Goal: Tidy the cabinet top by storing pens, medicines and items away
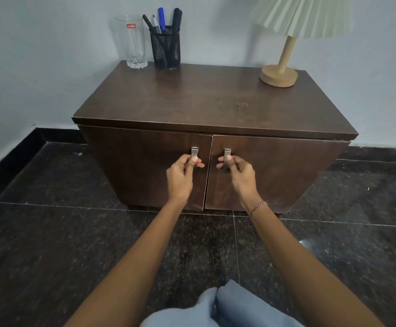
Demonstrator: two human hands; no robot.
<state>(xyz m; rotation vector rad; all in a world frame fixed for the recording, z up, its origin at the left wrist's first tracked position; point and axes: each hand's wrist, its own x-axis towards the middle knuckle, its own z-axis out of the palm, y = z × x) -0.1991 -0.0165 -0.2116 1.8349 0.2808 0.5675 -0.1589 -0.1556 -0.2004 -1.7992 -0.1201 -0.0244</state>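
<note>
Both hands, left hand [184,168] and right hand [236,169], pinch cabinet handles [194,151]; mesh holder [165,47] holds pens [161,19].

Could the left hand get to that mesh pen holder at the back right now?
Probably yes. The left hand grips the left door handle, so it must let go first. The cabinet top between it and the pen holder lies bare; only the glass stands beside it.

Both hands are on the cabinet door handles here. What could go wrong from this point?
1. The left hand and right hand each pinch a small metal handle with fingertips only; a finger could slip off mid-pull.
2. A jerk on the doors could shake the cabinet top, where a tall glass and a pen holder stand near the back left edge.
3. The lamp might wobble too.
</note>
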